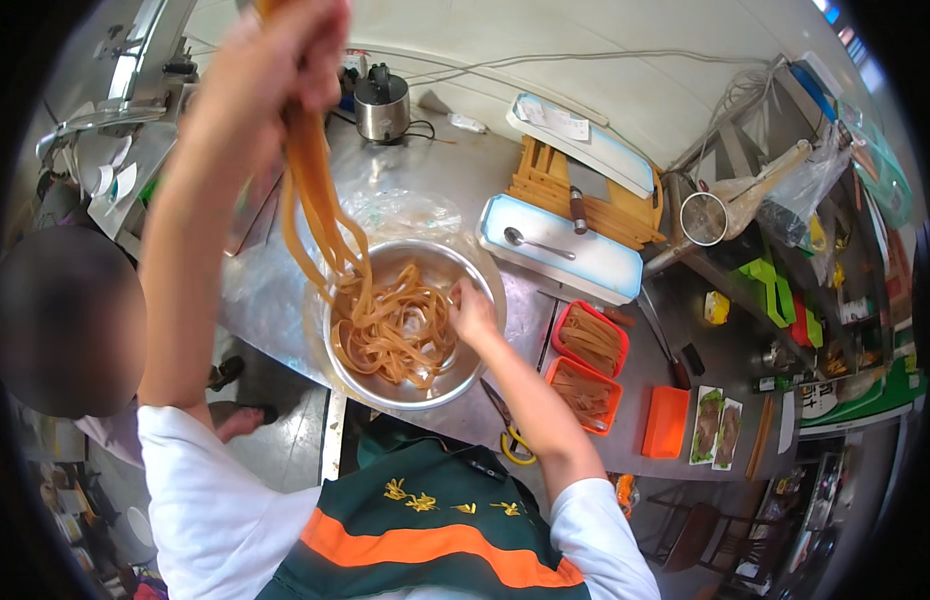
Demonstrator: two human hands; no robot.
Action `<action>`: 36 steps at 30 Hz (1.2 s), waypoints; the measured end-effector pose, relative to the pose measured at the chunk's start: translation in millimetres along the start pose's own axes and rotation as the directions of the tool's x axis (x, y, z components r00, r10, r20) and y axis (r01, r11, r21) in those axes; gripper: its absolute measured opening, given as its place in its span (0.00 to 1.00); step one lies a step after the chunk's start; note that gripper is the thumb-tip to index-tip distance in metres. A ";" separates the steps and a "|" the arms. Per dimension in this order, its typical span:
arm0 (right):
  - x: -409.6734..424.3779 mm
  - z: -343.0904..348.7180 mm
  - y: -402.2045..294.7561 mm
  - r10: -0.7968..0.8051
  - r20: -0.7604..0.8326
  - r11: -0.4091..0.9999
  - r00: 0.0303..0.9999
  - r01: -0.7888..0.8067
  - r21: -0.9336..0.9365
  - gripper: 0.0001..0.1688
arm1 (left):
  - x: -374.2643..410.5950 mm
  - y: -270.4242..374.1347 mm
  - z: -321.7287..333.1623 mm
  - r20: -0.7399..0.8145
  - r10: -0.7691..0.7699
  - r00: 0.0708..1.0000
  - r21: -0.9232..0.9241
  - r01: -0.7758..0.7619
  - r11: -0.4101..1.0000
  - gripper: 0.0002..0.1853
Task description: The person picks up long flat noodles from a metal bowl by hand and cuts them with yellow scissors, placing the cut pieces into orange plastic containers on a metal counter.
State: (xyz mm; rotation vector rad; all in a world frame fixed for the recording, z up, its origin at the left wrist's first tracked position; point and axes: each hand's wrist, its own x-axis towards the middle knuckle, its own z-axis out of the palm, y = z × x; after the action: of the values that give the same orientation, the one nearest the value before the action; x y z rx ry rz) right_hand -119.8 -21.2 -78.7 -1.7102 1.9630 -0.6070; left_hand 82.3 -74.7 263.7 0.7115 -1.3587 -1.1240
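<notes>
High at the upper left, my left hand is closed around a bunch of long, wide brown noodles. They hang down from it into a large stainless steel bowl. More noodles lie coiled in the bowl, with small pale pieces among them. My right hand is at the bowl's right inner side, beside the coiled noodles; its fingers are curled, and whether they pinch a noodle or the rim is not clear. The left hand is slightly blurred.
Right of the bowl stand orange tubs of brown strips, an empty orange tub and yellow-handled scissors. Behind are a white tray with a spoon, a knife and a steel pot. Another person stands at left.
</notes>
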 end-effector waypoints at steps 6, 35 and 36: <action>11.4 -111.9 -85.4 -0.341 0.164 0.811 0.926 0.202 0.549 0.13 | -47.7 -92.7 -8.9 0.096 -0.347 0.933 0.139 0.332 0.933 0.08; -34.7 -88.5 -85.8 -0.457 -0.014 0.769 0.890 0.403 0.496 0.09 | -115.3 -201.4 2.1 0.203 -0.664 0.720 -0.442 0.672 0.594 0.13; -35.7 -87.2 -83.0 -0.464 -0.026 0.752 0.885 0.409 0.517 0.09 | -114.7 -201.9 1.8 0.187 -0.661 0.727 -0.457 0.660 0.596 0.12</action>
State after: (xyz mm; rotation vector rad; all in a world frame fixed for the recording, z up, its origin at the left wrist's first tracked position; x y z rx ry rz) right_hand -103.2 5.9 42.8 -1.7962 1.1613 -1.0698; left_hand 55.2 -40.6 35.6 0.8503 -0.7112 -1.9875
